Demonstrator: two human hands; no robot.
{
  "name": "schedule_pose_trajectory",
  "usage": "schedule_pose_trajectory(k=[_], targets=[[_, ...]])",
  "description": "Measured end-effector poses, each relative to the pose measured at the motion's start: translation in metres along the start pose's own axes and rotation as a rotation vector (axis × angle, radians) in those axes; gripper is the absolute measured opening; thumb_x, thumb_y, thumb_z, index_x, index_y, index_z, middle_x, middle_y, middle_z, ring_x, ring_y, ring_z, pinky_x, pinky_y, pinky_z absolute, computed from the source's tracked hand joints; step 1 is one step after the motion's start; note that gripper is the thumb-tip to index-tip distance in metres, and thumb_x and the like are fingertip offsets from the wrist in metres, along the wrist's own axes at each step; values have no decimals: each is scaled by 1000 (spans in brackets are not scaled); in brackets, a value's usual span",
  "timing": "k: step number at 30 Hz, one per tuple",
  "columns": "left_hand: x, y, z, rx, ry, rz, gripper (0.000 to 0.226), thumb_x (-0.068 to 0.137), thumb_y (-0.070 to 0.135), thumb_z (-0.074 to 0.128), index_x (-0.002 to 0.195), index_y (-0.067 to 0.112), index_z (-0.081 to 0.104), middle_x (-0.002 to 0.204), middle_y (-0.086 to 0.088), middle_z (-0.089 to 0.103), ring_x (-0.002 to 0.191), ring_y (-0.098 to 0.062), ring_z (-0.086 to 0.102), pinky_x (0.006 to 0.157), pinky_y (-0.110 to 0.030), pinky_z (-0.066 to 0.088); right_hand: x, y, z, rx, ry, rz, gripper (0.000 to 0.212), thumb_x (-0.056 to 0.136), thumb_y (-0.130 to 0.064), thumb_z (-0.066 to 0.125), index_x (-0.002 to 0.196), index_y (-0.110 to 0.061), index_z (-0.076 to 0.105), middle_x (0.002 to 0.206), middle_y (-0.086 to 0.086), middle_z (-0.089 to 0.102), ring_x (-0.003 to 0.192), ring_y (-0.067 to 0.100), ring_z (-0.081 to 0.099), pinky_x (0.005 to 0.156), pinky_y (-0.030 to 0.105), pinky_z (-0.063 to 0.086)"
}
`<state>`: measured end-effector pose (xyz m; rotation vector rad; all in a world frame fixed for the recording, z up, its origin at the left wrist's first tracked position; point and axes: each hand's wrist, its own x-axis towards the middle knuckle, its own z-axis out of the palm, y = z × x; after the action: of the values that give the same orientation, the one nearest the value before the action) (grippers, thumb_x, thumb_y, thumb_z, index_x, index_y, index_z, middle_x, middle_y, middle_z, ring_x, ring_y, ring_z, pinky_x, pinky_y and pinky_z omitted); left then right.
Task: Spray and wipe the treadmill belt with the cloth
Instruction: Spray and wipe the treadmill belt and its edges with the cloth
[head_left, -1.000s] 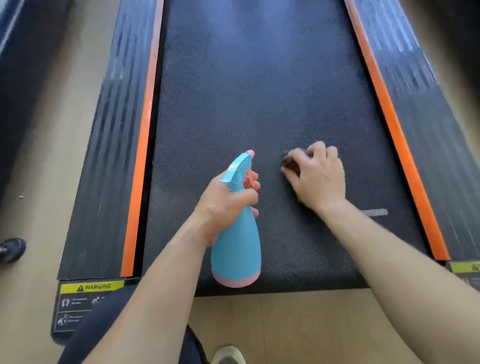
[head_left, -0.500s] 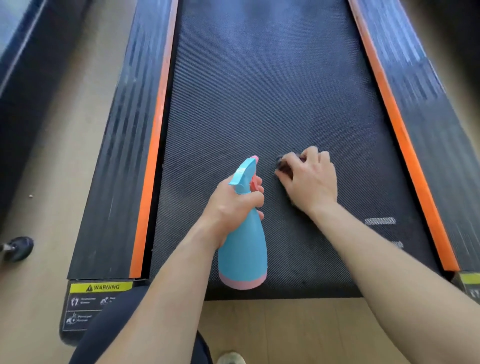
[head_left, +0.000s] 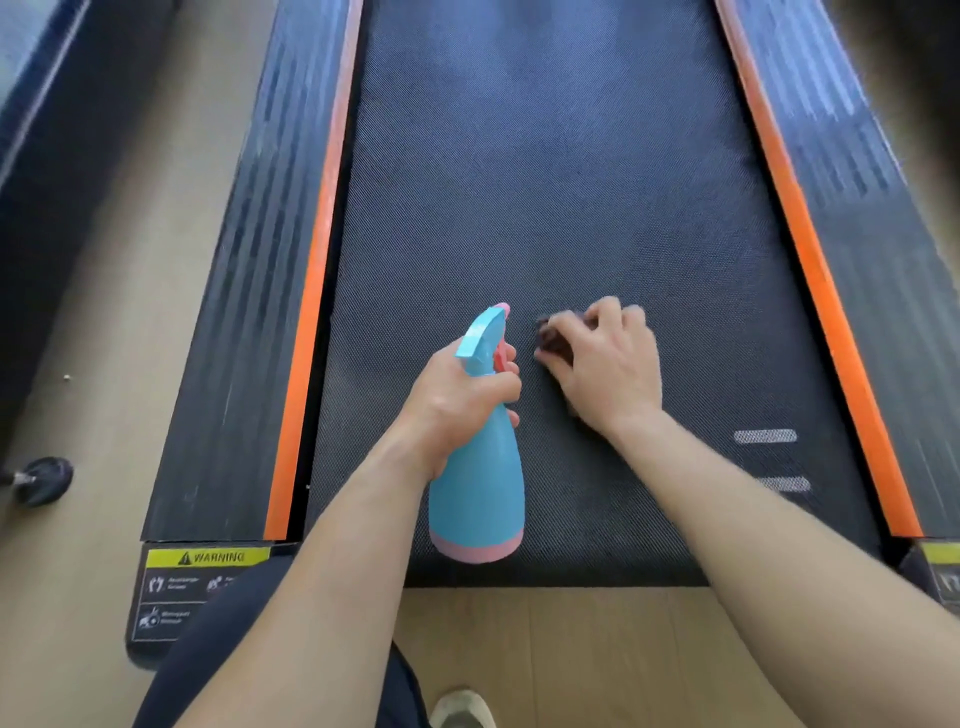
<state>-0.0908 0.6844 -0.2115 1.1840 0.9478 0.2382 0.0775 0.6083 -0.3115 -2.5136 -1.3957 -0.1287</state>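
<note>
1. Filling the middle of the frame from top to bottom, the belt (head_left: 545, 182) lies dark and textured, with its near end just above the lower edge.
2. A dark cloth (head_left: 553, 340) sits on the belt at lower centre. Only a small bunched part shows, as the rest is under the hand.
3. The right hand (head_left: 605, 364) covers the cloth, fingers curled over it and gripping it against the belt.
4. Just left of it, the bottle (head_left: 478, 493), blue with a pink base, is held upright over the belt's near end with its nozzle pointing up the frame.
5. The left hand (head_left: 457, 395) wraps round the bottle's neck, with fingers at the pink trigger.
6. Two pale marks (head_left: 764, 435) show on the belt at lower right.
7. Orange-edged rails (head_left: 311, 312) flank the belt, and a yellow warning label (head_left: 208, 558) sits at lower left.
8. Wooden floor (head_left: 104, 312) lies beyond, and a shoe (head_left: 460, 709) peeks in at the bottom edge.
9. Progress, as a judgement: wiping is under way at the near end only. No wet sheen is plain, so I cannot tell how much is sprayed, and the long upper stretch looks left to do.
</note>
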Motion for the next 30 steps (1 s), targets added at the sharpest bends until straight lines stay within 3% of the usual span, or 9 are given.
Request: schedule_pose_trajectory(k=[2, 6, 9, 13, 16, 20, 23, 26, 30], targets=[[3, 0, 2, -24, 1, 7, 56, 86, -8, 62, 119, 37, 67, 98, -2, 62, 76, -19, 58, 62, -27, 60, -57, 0, -8, 54, -6, -79, 35, 88, -59, 61, 107, -30, 67, 106, 9, 53, 90, 33, 48, 74, 45, 49], [8, 1, 3, -14, 36, -5, 43, 68, 10, 65, 103, 34, 69, 93, 1, 65, 75, -18, 63, 76, -41, 63, -84, 12, -10, 79, -28, -138, 35, 89, -56, 64, 110, -28, 68, 107, 11, 53, 89, 32, 46, 72, 45, 50], [11, -3, 5, -7, 38, 2, 46, 78, 1, 68, 107, 36, 68, 94, 2, 64, 76, -17, 62, 71, -36, 64, -27, 16, -3, 68, 36, -90, 37, 90, -62, 54, 107, -32, 67, 108, 10, 53, 94, 34, 48, 76, 44, 51], [5, -2, 10, 6, 49, -10, 43, 68, 9, 65, 98, 39, 68, 94, 1, 63, 78, -18, 61, 70, -36, 62, 39, 23, 5, -18, -42, 69, 41, 92, -64, 54, 116, -33, 64, 117, 11, 53, 106, 38, 48, 85, 46, 48], [-8, -2, 10, 20, 57, -34, 45, 74, 5, 64, 103, 38, 68, 96, 1, 64, 73, -17, 61, 67, -31, 60, -9, 13, -4, 16, -6, 43, 37, 90, -61, 59, 110, -31, 67, 111, 11, 55, 97, 36, 49, 76, 45, 49], [-31, -2, 10, 26, 99, -80, 47, 83, -5, 64, 116, 29, 68, 102, -4, 66, 69, -18, 62, 60, -26, 57, -104, 13, -21, 91, -53, -166, 29, 89, -53, 67, 105, -28, 69, 108, 12, 57, 89, 34, 49, 68, 43, 46], [-50, -7, 14, 34, 163, -94, 45, 81, 0, 65, 119, 25, 68, 105, -4, 68, 68, -17, 64, 62, -25, 57, -75, 17, -16, 69, -72, -179, 32, 89, -55, 64, 105, -28, 68, 107, 12, 56, 91, 36, 51, 69, 44, 47], [-63, -12, 23, -6, 212, -93, 51, 87, -6, 61, 118, 35, 67, 104, -1, 67, 72, -18, 63, 63, -24, 57, -4, 9, -5, 58, -74, -33, 37, 91, -60, 59, 110, -30, 65, 115, 13, 53, 101, 38, 49, 78, 47, 45], [-72, -9, 24, -20, 256, -149, 41, 88, -6, 61, 124, 15, 66, 107, -5, 66, 70, -19, 63, 60, -23, 57, -8, -5, -3, 75, -108, -24, 37, 91, -59, 60, 111, -27, 64, 115, 14, 53, 101, 38, 49, 78, 47, 43]])
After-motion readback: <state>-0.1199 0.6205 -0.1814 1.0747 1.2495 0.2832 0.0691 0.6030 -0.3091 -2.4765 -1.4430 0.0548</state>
